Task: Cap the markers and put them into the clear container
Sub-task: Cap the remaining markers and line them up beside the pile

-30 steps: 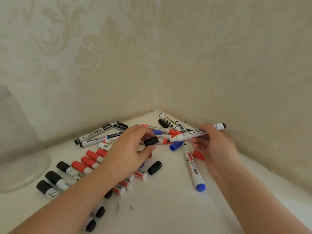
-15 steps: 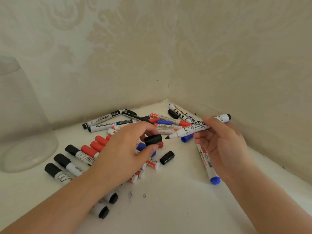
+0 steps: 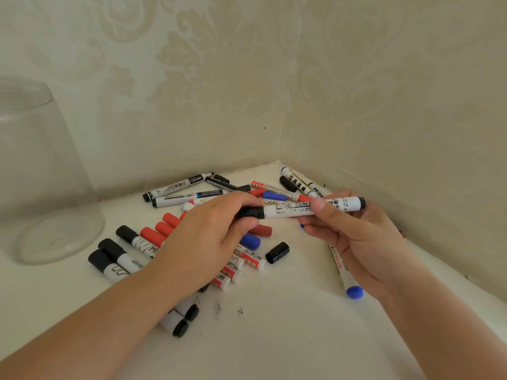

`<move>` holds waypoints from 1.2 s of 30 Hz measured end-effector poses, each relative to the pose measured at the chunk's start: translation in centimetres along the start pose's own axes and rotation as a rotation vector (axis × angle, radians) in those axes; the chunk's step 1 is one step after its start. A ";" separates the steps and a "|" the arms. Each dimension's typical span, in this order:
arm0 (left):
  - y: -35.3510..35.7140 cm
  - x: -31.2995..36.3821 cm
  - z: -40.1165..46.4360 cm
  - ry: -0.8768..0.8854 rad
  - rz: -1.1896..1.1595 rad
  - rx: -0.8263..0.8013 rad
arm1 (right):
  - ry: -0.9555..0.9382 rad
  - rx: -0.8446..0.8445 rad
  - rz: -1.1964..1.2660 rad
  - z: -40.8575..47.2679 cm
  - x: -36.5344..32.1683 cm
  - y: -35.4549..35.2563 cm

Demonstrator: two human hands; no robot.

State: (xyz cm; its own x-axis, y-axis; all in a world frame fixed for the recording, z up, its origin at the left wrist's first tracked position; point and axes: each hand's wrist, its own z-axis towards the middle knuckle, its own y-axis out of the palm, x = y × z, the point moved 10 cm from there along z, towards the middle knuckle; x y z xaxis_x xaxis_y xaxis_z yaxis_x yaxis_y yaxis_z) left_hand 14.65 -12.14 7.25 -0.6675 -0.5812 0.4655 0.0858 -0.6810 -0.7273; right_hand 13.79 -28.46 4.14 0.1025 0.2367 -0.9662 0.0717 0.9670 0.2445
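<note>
My right hand [image 3: 359,237] holds a white marker [image 3: 299,209] level above the pile, thumb on its barrel. My left hand [image 3: 208,239] pinches the black cap [image 3: 251,212], which now sits over the marker's tip. Under and behind both hands lie several red, black and blue markers [image 3: 153,237] on the white surface. A loose black cap [image 3: 277,252] and a loose blue cap [image 3: 251,240] lie between my hands. The clear container [image 3: 41,187] stands at the far left, apart from both hands.
Two patterned walls meet in a corner [image 3: 279,160] right behind the pile. A blue-ended marker [image 3: 347,275] lies under my right wrist. Black specks [image 3: 219,307] dot the white surface in front of the pile.
My left hand has brought the black cap onto the tip of the marker held by my right hand; before, cap and tip were apart. The view has shifted slightly.
</note>
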 end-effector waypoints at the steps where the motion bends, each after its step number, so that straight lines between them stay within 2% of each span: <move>1: -0.2 0.0 0.0 0.001 0.005 0.004 | 0.024 -0.003 0.006 -0.1 0.1 0.0; 6: -0.2 0.4 -0.1 0.011 -0.001 -0.035 | 0.090 -0.034 0.000 -0.3 0.3 0.6; 24: -0.3 -0.2 -0.2 -0.036 -0.054 -0.043 | 0.037 -0.052 -0.023 -0.3 0.5 1.2; 27: -0.5 -1.1 0.1 -0.074 -0.014 0.004 | 0.004 -0.063 -0.180 -0.1 0.7 1.4; 29: -1.7 -2.2 0.4 -0.119 0.016 0.083 | -0.050 -0.021 -0.354 0.1 0.0 0.9; 33: -4.8 -6.4 -0.1 -0.272 0.077 0.259 | -0.120 0.238 -0.452 0.3 -1.8 -2.9; 36: -4.6 -9.6 -0.6 -0.371 0.148 0.231 | -0.158 0.344 -0.631 0.3 -2.5 -4.3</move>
State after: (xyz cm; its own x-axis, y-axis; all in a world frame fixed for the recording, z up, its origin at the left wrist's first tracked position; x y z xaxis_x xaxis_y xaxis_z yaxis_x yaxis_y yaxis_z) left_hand 20.24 -3.19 5.87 -0.3297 -0.7713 0.5445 0.3510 -0.6355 -0.6877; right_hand 13.52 -33.22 5.55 0.0787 -0.3969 -0.9145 0.4687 0.8244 -0.3174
